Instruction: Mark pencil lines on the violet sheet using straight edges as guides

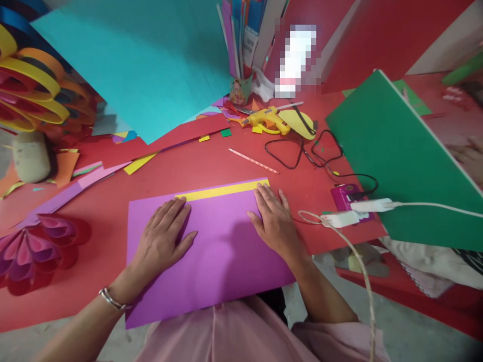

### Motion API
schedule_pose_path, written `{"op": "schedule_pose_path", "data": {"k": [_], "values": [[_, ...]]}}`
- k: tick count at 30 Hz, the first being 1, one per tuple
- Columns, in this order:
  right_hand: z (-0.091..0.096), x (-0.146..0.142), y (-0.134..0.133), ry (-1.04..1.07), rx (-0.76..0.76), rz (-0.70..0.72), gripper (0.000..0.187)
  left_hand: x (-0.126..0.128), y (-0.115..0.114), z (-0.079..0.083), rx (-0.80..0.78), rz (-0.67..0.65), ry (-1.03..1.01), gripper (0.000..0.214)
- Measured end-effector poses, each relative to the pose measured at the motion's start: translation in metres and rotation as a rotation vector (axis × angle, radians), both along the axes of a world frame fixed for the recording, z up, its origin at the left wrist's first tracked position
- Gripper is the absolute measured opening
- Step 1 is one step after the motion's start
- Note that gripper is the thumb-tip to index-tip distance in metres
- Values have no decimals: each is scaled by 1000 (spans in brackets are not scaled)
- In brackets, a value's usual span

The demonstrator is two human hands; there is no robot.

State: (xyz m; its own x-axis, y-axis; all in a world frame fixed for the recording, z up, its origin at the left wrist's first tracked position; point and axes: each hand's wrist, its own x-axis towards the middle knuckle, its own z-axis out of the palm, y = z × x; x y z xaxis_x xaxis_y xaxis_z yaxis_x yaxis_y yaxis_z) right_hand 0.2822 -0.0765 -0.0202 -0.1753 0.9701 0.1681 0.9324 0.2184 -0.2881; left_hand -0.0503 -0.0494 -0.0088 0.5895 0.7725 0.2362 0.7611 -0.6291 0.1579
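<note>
A large purple paper sheet (222, 251) lies on the red table in front of me, its near edge by my body. Along its far edge runs a narrow yellow paper strip (222, 190). My left hand (164, 229) rests flat on the purple sheet, fingertips at the strip's left end and thumb out to the side. At the strip's right end, my right hand (273, 221) presses down with its fingers extended. Neither hand grasps anything. Beyond the strip lies a pink patterned pencil (253, 161).
A yellow glue gun (269, 119) lies among paper scraps at the back. Right of the sheet are a purple power socket (345, 196), white plugs (339, 218) and cords. A green board (407, 166) leans at right; looped paper petals (30, 251) sit left; a teal sheet (151, 65) stands behind.
</note>
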Motion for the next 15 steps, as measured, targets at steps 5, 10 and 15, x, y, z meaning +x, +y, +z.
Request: {"op": "schedule_pose_path", "data": {"k": [5,10,15], "values": [[-2,2,0,-2,1,16,61,1,0,-1,-1,-5,-2,68],[-11,5,2,26,35,26,63,3,-1,-1,-30,4,-17,67],[-15,5,4,11,69,44,64,2,-1,-1,-65,22,-73,64]]}}
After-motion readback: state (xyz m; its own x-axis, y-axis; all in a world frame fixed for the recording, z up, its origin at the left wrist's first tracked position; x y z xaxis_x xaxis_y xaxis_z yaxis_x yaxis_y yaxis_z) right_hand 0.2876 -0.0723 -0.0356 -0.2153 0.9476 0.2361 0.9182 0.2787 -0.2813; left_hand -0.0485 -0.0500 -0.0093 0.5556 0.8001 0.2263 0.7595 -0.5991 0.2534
